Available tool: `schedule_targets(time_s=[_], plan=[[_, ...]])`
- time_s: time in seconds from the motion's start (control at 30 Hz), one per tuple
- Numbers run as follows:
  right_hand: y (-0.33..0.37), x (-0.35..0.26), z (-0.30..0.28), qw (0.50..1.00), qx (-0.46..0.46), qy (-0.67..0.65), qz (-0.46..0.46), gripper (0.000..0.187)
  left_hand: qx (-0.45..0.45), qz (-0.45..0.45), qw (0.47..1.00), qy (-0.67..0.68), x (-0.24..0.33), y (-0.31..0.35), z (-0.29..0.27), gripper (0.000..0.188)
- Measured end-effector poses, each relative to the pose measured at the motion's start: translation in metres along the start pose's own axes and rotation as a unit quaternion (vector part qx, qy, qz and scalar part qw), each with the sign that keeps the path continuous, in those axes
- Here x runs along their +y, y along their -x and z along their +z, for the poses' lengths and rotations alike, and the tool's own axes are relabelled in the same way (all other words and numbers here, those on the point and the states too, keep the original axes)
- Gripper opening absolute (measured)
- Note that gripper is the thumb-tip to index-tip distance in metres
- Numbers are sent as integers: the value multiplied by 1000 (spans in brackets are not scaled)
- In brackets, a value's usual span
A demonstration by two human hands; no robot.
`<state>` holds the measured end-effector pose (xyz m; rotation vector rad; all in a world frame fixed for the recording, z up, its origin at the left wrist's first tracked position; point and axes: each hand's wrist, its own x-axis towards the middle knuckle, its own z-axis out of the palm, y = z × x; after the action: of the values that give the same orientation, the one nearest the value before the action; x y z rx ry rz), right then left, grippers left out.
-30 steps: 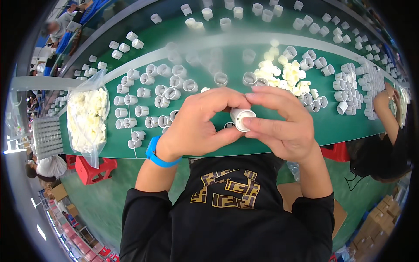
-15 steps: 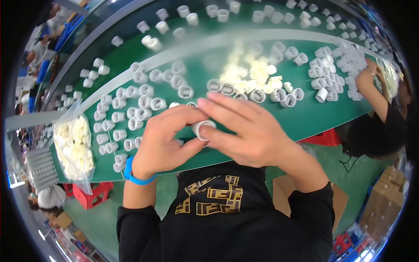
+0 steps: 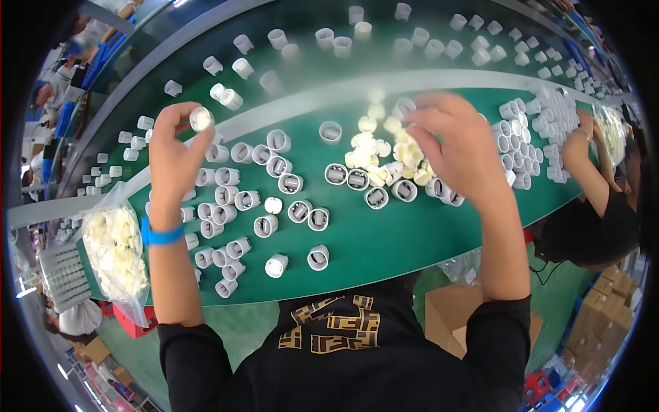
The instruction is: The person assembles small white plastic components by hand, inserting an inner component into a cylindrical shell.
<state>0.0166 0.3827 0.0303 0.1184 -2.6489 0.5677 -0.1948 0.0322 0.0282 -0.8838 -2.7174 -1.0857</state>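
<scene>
My left hand (image 3: 175,154), with a blue wristband, is raised over the left part of the green table (image 3: 384,240) and pinches a small white cylindrical cap (image 3: 200,119) between thumb and fingertips. My right hand (image 3: 458,147) reaches forward with spread fingers over a heap of small cream-coloured inserts (image 3: 384,147) in the middle of the table; whether it holds one is hidden. Several white caps (image 3: 274,206) lie loose between the two hands.
A clear bag of cream inserts (image 3: 115,247) lies at the table's left end beside a grey ridged tray (image 3: 63,275). Beyond a grey rail, more caps ride on a second green strip (image 3: 329,41). Another person's hand (image 3: 583,130) works among caps at right. Cardboard boxes (image 3: 453,312) stand below.
My hands, joined over one cap near the table's near edge, have separated. The left carried the cap up and left; the right moved out to the insert heap.
</scene>
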Motion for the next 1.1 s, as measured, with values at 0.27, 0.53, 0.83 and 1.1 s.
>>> schedule_targets(time_s=[0.27, 0.53, 0.83, 1.1], plan=[[-83, 33, 56, 964, -234, 25, 123, 21, -28, -93, 980, -171, -102, -52, -2, 39], [-94, 22, 62, 949, -270, 49, 156, 20, -23, -77, 973, -218, -103, -54, -14, 43], [-80, 6, 42, 979, -131, -95, 128, 24, -208, 86, 955, -190, -14, -81, 52, 44], [-44, -52, 2, 959, 0, -282, 18, 39, -123, 75, 978, 153, 52, -25, 40, 38]])
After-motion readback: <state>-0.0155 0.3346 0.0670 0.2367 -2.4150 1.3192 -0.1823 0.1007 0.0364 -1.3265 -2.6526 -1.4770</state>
